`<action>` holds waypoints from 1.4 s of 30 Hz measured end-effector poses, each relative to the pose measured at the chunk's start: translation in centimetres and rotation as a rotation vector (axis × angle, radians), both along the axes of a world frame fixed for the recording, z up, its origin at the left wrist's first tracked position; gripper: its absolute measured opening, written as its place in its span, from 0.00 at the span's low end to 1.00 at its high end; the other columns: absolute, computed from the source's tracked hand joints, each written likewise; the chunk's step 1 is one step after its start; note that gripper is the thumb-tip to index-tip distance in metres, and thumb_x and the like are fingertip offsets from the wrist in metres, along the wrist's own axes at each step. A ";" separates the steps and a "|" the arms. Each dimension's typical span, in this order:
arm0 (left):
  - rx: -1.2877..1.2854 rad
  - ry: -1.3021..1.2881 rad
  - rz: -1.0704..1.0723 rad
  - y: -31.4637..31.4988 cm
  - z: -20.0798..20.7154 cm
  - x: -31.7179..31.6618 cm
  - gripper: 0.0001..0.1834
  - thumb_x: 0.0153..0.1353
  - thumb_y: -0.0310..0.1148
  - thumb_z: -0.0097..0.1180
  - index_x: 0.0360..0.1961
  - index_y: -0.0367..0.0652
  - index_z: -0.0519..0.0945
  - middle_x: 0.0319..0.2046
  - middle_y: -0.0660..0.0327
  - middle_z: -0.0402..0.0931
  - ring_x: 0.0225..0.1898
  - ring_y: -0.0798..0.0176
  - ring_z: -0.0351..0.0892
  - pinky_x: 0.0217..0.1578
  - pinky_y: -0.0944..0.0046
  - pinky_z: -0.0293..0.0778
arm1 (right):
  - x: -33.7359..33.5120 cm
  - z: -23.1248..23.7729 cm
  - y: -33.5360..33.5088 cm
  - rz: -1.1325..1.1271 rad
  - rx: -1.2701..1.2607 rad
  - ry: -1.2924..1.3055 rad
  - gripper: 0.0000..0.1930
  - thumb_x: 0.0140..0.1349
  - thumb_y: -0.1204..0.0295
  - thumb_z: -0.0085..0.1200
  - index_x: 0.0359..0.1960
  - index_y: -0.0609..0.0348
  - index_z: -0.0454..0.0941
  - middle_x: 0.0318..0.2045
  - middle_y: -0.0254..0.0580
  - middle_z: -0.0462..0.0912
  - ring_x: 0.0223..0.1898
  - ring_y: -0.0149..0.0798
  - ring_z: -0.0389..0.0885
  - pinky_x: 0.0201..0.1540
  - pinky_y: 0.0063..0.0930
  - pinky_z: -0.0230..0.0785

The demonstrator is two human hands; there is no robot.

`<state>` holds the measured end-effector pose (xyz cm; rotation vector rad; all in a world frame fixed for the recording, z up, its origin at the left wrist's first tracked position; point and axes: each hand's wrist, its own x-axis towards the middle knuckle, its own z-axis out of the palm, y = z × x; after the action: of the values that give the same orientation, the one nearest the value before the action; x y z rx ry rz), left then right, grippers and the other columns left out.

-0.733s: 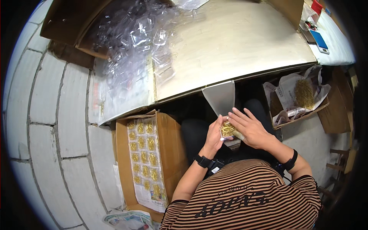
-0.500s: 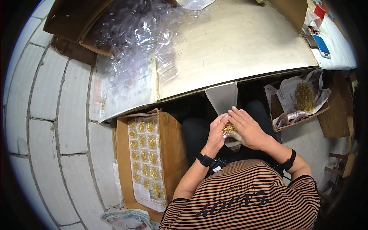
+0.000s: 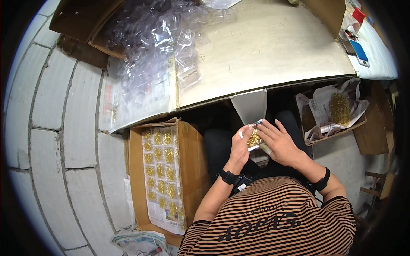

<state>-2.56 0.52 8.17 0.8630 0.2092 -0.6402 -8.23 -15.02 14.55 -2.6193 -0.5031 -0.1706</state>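
Head view: both hands (image 3: pixel 240 146) (image 3: pixel 280 145) grasp the clear box (image 3: pixel 253 148), its far edge (image 3: pixel 257 122) now uncovered.

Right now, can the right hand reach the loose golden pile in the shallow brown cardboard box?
Probably yes: the box is open and the pile uncovered, though the right hand is busy at a clear plastic case.

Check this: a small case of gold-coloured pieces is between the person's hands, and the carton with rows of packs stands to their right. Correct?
The side is wrong: in the head view, the carton with rows of packs stands to the person's left. The small case of gold-coloured pieces is between the left hand and right hand.
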 end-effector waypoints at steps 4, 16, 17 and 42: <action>0.101 -0.021 -0.010 0.3 1.2 0.3 0.13 0.61 0.27 0.49 0.47 0.37 0.70 0.38 0.57 0.75 0.31 0.65 0.80 0.22 0.68 0.81 | 0.4 0.4 -1.1 -0.082 0.229 -0.069 0.22 0.48 0.79 0.55 0.48 0.64 0.71 0.53 0.49 0.70 0.59 0.48 0.64 0.59 0.45 0.56; -0.068 -0.069 -0.077 0.2 1.2 0.3 0.22 0.68 0.46 0.34 0.47 0.39 0.71 0.40 0.59 0.76 0.36 0.67 0.79 0.28 0.66 0.80 | 1.4 -0.6 0.4 -0.031 0.188 -0.075 0.24 0.55 0.72 0.52 0.54 0.64 0.66 0.55 0.49 0.68 0.62 0.46 0.61 0.62 0.43 0.53; -0.026 -0.057 -0.009 -0.3 0.9 0.3 0.21 0.68 0.45 0.34 0.47 0.39 0.71 0.39 0.60 0.76 0.35 0.68 0.79 0.28 0.66 0.80 | 1.5 -0.9 0.7 0.053 0.134 -0.055 0.23 0.55 0.72 0.52 0.54 0.64 0.66 0.55 0.49 0.68 0.62 0.45 0.60 0.63 0.43 0.51; 0.028 -0.077 -0.062 0.6 2.0 0.1 0.17 0.66 0.39 0.41 0.46 0.35 0.70 0.36 0.56 0.76 0.32 0.67 0.81 0.23 0.70 0.81 | 2.4 -2.6 -1.4 -0.440 1.228 0.550 0.04 0.58 0.78 0.53 0.27 0.65 0.74 0.19 0.34 0.75 0.20 0.23 0.72 0.24 0.16 0.65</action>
<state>-2.46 1.11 10.17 0.9217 0.1226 -0.6619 -5.84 -16.40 11.98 -1.4122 0.3219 0.0947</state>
